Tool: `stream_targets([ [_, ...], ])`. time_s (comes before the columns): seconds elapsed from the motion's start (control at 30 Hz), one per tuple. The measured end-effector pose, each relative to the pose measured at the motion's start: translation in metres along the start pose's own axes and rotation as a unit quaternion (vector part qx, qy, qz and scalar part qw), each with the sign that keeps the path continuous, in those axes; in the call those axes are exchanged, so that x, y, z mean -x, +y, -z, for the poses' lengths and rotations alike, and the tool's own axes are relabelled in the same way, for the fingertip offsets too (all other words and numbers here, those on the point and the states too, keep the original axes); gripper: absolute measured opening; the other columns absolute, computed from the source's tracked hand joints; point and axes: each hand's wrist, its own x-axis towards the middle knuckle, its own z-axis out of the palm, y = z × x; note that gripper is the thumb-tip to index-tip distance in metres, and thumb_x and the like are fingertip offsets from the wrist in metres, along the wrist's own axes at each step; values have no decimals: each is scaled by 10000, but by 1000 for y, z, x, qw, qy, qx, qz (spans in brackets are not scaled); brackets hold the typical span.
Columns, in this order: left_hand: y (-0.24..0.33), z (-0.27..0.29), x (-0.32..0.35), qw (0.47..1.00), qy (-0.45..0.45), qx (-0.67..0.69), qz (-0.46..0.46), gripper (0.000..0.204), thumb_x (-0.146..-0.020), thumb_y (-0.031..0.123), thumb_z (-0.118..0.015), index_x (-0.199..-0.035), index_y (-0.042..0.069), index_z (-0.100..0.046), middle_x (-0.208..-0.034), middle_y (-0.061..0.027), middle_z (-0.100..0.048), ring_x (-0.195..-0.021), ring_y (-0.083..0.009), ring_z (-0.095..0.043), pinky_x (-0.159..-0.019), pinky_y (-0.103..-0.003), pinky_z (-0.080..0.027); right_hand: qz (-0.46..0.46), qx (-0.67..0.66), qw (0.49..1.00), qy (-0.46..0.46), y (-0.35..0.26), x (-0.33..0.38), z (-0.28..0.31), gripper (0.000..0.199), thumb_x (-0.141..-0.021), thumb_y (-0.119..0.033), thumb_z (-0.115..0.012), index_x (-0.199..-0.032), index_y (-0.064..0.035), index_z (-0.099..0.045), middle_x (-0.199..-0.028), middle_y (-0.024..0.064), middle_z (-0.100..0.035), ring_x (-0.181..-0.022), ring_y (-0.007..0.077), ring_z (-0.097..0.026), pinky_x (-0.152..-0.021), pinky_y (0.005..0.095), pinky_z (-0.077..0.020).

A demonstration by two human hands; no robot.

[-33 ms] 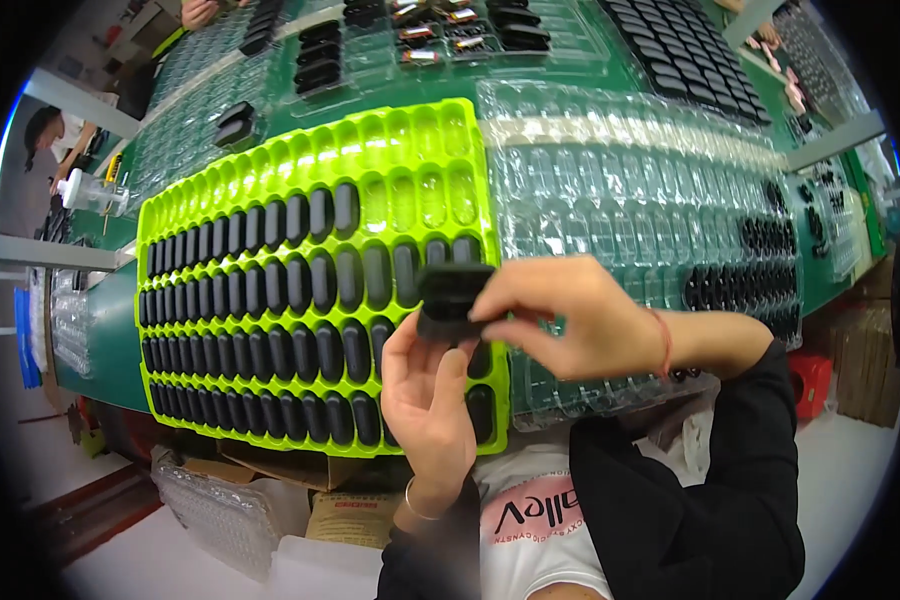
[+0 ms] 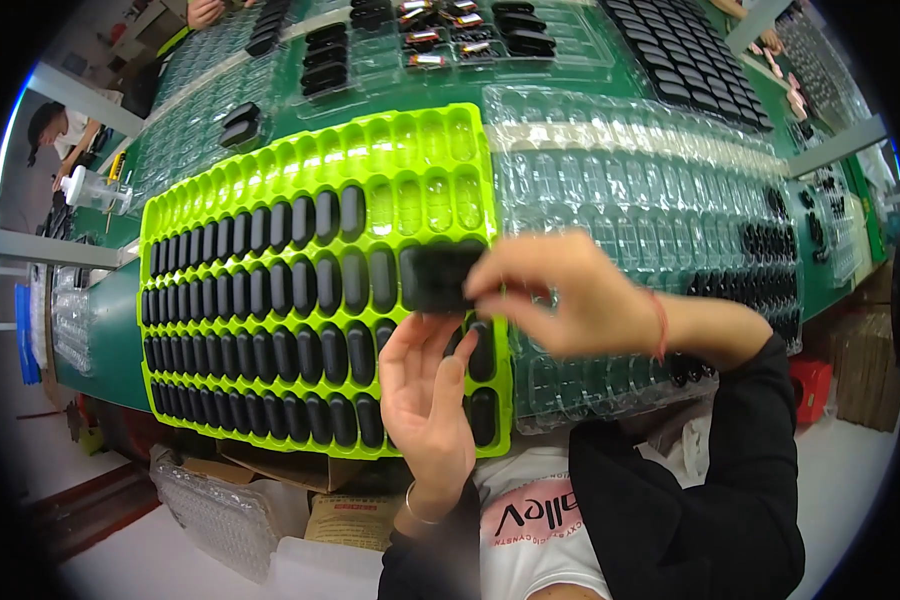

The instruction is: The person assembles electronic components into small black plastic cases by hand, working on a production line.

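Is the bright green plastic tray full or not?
Not full: the bright green plastic tray shows bare slots across its farthest row.

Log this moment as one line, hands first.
right hand: pinching blurred black piece | left hand: just beneath, contact unclear | lime tray: behind piece, holding black cases | clear tray: right of lime tray
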Motion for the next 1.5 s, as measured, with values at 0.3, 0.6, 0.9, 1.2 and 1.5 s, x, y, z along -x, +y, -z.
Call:
stream_targets([
  [0.3,32,43,22,994,5,-112,5,270,-896,-54,-552,-1163,-36,-518,-964,-138,-632,-855,-191,-618,-759,-306,-522,30,287,938,194,182,-259,62,152,-807,-155,-672,-933,-97,-734,-908,137,-712,-861,339,-679,-793,428,-536],
  [0.6,54,73,15,983,86,-165,-2,213,-894,-69,-552,-1102,-28,-530,-911,-126,-641,-734,-132,-591,-635,-235,-483,-42,430,893,127,236,-322,43,163,-816,-144,-665,-953,-152,-754,-961,105,-718,-971,337,-642,-845,452,-539],
  [0.9,125,221,-205,646,180,-636,-382,47,-914,32,-616,-933,-8,-631,-928,-153,-651,-808,-305,-635,-683,-369,-508,32,312,949,27,125,-158,73,178,-898,-130,-652,-1033,-43,-730,-987,121,-724,-837,242,-678,-719,326,-525],
  [1.2,183,378,-366,461,175,-864,-105,254,-801,129,-703,-1033,30,-677,-1050,-241,-673,-1010,-411,-636,-845,-491,-504,-219,246,927,177,23,102,99,178,-910,-89,-644,-1061,-27,-714,-850,79,-727,-696,140,-619,-668,269,-477],
  [1.5,106,114,-139,657,61,-648,-380,361,-951,19,-598,-1309,8,-562,-1193,-155,-659,-1016,-199,-643,-843,-318,-503,-359,269,856,257,7,197,108,132,-849,-112,-716,-921,-3,-695,-712,66,-661,-562,118,-566,-545,263,-439],
])
